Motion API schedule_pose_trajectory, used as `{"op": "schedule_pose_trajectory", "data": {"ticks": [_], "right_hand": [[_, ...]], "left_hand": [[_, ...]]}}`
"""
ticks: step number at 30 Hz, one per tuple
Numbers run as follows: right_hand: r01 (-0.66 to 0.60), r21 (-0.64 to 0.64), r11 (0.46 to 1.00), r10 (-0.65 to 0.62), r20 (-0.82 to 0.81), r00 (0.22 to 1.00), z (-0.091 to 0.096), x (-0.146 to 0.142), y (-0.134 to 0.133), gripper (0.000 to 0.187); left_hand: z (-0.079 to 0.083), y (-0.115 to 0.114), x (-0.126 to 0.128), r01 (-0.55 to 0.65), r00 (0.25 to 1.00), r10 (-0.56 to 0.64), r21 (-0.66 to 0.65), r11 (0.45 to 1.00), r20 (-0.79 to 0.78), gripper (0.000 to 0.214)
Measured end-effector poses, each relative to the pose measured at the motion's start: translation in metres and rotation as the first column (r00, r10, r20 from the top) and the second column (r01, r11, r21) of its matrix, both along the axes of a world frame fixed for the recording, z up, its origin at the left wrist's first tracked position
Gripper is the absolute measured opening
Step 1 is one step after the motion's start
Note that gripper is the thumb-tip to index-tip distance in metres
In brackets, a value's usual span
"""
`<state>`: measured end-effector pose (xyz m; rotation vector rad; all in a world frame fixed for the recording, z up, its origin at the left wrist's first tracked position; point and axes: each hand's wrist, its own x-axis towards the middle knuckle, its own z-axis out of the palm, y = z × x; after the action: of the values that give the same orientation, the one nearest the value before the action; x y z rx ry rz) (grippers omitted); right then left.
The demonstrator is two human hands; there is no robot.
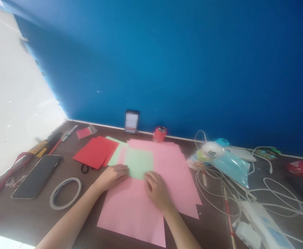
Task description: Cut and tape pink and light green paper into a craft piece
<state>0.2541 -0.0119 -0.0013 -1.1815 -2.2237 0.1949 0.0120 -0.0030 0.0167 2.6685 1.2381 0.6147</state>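
A small light green sheet of paper (140, 163) lies on top of overlapping pink sheets (134, 214). My left hand (114, 175) is at its lower left edge, fingers bent and close together on the paper. At the lower right corner, my right hand (155, 188) has its fingers curled onto the same green sheet. The thumbs are mostly hidden, and the picture is slightly blurred. Red paper squares (90, 152) lie to the left of the pink sheets, partly over another pale green sheet (113, 159).
On the left are a phone (37, 176), a roll of tape (53, 200), pens (69, 133) and a yellow-black cutter (43, 148). A red cup-like container (159, 134) stands near the blue wall. White cables, a blue packet (233, 167) and a power strip (267, 224) crowd the right.
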Motion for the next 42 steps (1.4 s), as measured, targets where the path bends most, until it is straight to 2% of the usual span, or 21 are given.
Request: {"op": "schedule_pose_trajectory", "data": {"ticks": [10,20,24,29,35,42], "right_hand": [[-0.031,-0.002,1.000,0.031,0.013,0.999,0.003,0.000,0.000,0.026],[-0.083,-0.039,0.996,0.083,-0.009,0.997,0.004,0.001,-0.001,0.027],[-0.091,-0.012,0.996,0.091,-0.003,0.996,0.003,0.001,-0.001,0.030],[-0.080,0.031,0.996,0.080,0.001,0.997,-0.001,0.002,0.002,0.036],[-0.053,0.005,0.999,0.053,0.002,0.999,-0.004,0.004,0.002,0.035],[-0.002,0.032,0.999,0.002,-0.001,1.000,-0.005,0.005,0.001,0.033]], "left_hand": [[-0.013,0.002,-0.005,-0.035,0.999,0.034,0.041,0.999,0.009,0.029],[-0.011,0.002,-0.007,-0.091,0.996,0.089,0.069,0.993,0.029,0.024],[-0.008,0.002,-0.008,-0.117,0.993,0.118,0.064,0.991,-0.011,0.025],[-0.008,0.001,-0.012,-0.151,0.988,0.150,0.023,0.988,0.041,0.024],[-0.009,0.002,-0.013,-0.155,0.984,0.154,0.006,0.988,0.091,0.023],[-0.003,-0.001,-0.012,-0.217,0.963,0.236,-0.147,0.965,0.129,0.028]]}}
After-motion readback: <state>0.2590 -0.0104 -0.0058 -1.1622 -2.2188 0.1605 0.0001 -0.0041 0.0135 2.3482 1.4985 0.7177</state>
